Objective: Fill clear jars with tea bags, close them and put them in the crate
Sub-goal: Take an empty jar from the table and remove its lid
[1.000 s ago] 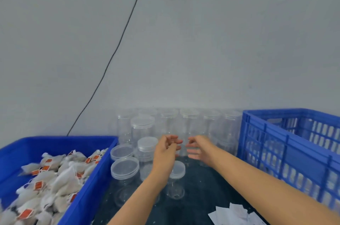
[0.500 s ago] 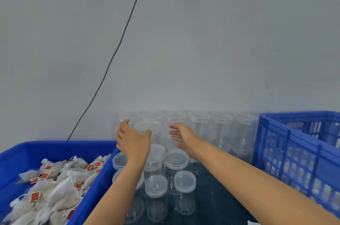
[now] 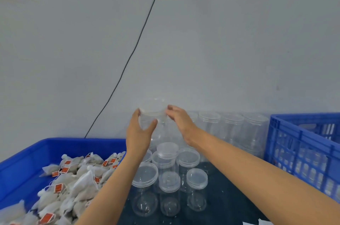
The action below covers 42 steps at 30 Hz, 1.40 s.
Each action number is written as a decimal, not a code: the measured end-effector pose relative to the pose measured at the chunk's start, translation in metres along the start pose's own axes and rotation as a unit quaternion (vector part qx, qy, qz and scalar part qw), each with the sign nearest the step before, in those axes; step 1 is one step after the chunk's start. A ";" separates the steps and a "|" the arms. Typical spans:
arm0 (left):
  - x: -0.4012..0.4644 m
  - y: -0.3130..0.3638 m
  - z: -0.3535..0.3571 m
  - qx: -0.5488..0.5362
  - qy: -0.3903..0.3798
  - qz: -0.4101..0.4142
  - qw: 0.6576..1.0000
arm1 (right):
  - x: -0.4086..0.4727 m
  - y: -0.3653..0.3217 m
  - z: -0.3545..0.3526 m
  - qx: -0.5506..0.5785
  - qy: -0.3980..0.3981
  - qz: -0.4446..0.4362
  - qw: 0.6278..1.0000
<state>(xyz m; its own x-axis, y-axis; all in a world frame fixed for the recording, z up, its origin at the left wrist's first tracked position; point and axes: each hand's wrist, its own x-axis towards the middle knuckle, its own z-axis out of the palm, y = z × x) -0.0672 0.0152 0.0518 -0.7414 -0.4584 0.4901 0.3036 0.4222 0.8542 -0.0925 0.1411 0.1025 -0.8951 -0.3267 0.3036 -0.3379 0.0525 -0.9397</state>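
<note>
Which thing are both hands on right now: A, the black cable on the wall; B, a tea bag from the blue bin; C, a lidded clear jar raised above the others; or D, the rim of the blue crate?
C: the left hand grips the body of the clear jar and the right hand grips its lid end, above the standing jars.

A clear lidded jar (image 3: 151, 114) is held upright above the others, far centre. More capped clear jars (image 3: 169, 169) stand upright on the dark tabletop (image 3: 226, 197). White tea bags (image 3: 77, 182) with orange tags fill the blue bin (image 3: 27, 158) at left. The blue slatted crate (image 3: 301, 153) stands at right.
</note>
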 end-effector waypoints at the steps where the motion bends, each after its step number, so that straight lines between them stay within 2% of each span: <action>1: -0.002 0.010 -0.006 0.010 0.019 0.038 0.999 | -0.004 -0.010 0.000 0.012 0.000 -0.030 0.999; 3: -0.010 0.029 -0.018 0.028 0.051 0.118 0.991 | -0.018 -0.030 -0.001 0.042 -0.009 -0.070 0.997; 6: -0.031 0.050 -0.030 0.021 0.063 0.200 0.978 | -0.048 -0.046 -0.009 0.035 -0.019 -0.077 0.996; 11: -0.077 0.048 -0.031 0.105 0.048 0.251 0.961 | -0.094 -0.045 -0.023 -0.047 -0.038 -0.054 0.997; 18: -0.136 0.029 -0.017 0.147 -0.044 0.223 0.963 | -0.136 -0.022 -0.034 -0.137 -0.032 0.084 0.987; 22: -0.173 0.010 -0.009 0.162 -0.117 0.168 0.965 | -0.162 -0.001 -0.037 -0.215 -0.037 0.129 0.967; 25: -0.204 -0.010 0.003 0.147 -0.184 0.110 0.966 | -0.181 0.021 -0.039 -0.336 -0.081 0.158 0.925; 27: -0.221 -0.022 0.013 0.133 -0.197 0.064 0.969 | -0.194 0.037 -0.037 -0.423 -0.087 0.158 0.888; 29: -0.232 -0.029 0.023 0.155 -0.205 0.072 0.964 | -0.205 0.052 -0.032 -0.515 -0.069 0.128 0.845; 31: -0.238 -0.032 0.032 0.191 -0.208 0.086 0.956 | -0.211 0.066 -0.029 -0.562 -0.045 0.099 0.820; 36: -0.243 -0.040 0.035 0.120 -0.247 0.010 0.961 | -0.211 0.095 -0.035 -0.552 -0.034 0.075 0.830; 42: -0.225 -0.046 0.038 0.151 -0.276 0.056 0.947 | -0.210 0.114 -0.053 -0.506 -0.023 0.007 0.862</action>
<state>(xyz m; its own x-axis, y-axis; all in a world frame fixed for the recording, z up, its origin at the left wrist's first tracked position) 0.0629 0.1290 -0.1044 -0.9404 0.0464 0.3369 0.2750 0.6865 0.6731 0.0417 0.2656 -0.0602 -0.8963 -0.3561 0.2644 -0.4297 0.8450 -0.3185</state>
